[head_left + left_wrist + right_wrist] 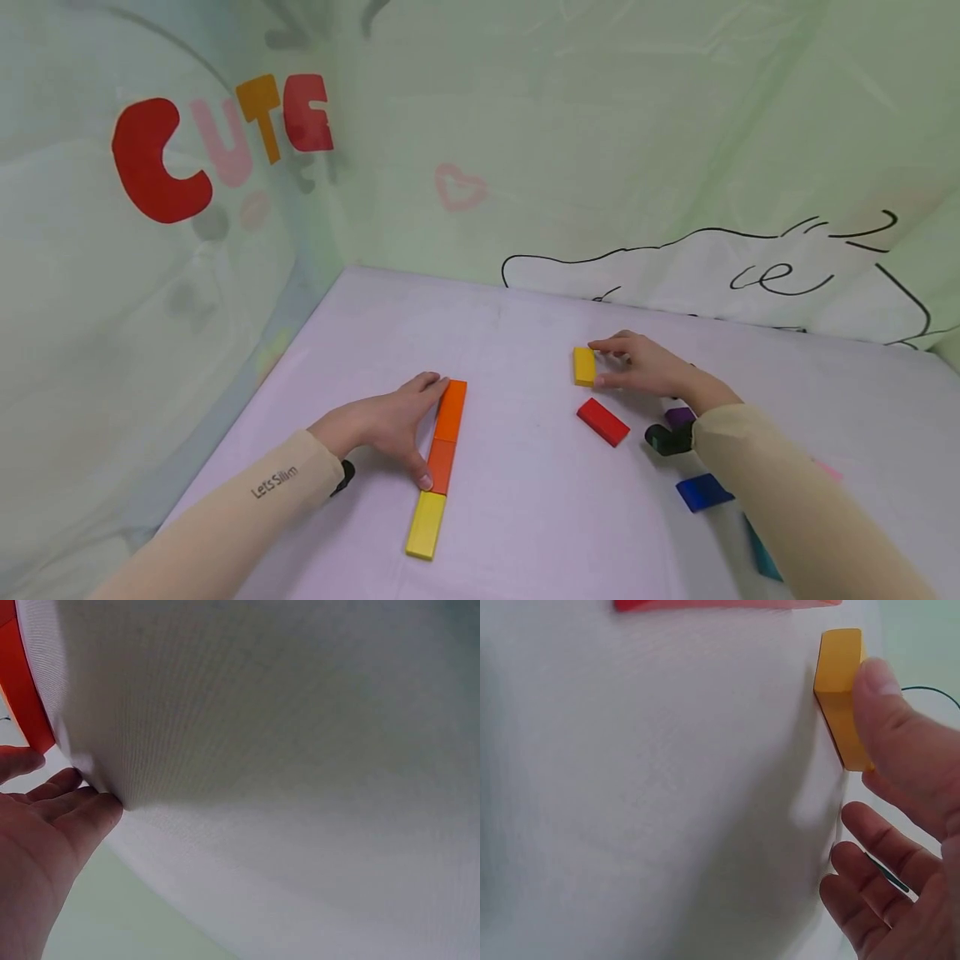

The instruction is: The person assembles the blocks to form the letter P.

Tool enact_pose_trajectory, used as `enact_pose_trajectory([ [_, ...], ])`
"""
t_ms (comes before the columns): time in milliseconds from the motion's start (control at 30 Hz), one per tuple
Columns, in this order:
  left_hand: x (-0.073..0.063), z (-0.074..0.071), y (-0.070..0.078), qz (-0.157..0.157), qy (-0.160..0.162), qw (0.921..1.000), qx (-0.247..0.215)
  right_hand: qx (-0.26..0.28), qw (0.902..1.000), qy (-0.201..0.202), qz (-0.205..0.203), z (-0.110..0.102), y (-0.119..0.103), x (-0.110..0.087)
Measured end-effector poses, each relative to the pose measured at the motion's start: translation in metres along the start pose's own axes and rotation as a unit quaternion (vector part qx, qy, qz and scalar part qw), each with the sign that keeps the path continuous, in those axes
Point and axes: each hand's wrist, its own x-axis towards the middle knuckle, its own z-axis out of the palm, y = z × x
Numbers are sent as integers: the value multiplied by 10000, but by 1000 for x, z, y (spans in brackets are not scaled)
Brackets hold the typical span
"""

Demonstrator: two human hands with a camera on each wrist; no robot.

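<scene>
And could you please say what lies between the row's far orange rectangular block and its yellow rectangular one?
The head view shows a second orange rectangular block there, with the thumb of the left hand at its near end.

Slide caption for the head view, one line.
Left hand spans two orange blocks lined up with a yellow block; right hand holds a second yellow block.

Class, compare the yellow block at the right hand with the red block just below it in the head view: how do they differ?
Colour: the yellow block is golden yellow; the red block is bright red.
Pose: in the head view the yellow block stretches nearly straight up and down, while the red block lies slanted.
Contact: the right hand touches the yellow block; no hand touches the red block.
Shared: both are rectangular.
</scene>
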Motion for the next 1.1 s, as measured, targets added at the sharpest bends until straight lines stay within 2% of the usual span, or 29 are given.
enact_pose_trajectory([
  [600, 0, -1, 0, 29, -28, 10000, 9, -91, 9998, 172, -70, 2, -10, 3],
  [867, 0, -1, 0, 36, -47, 10000, 13, -363, 9990, 170, -217, 9, -27, 14],
  [1100, 0, -1, 0, 34, -43, 10000, 58, -528, 9979, 66, -379, 21, -61, 35],
])
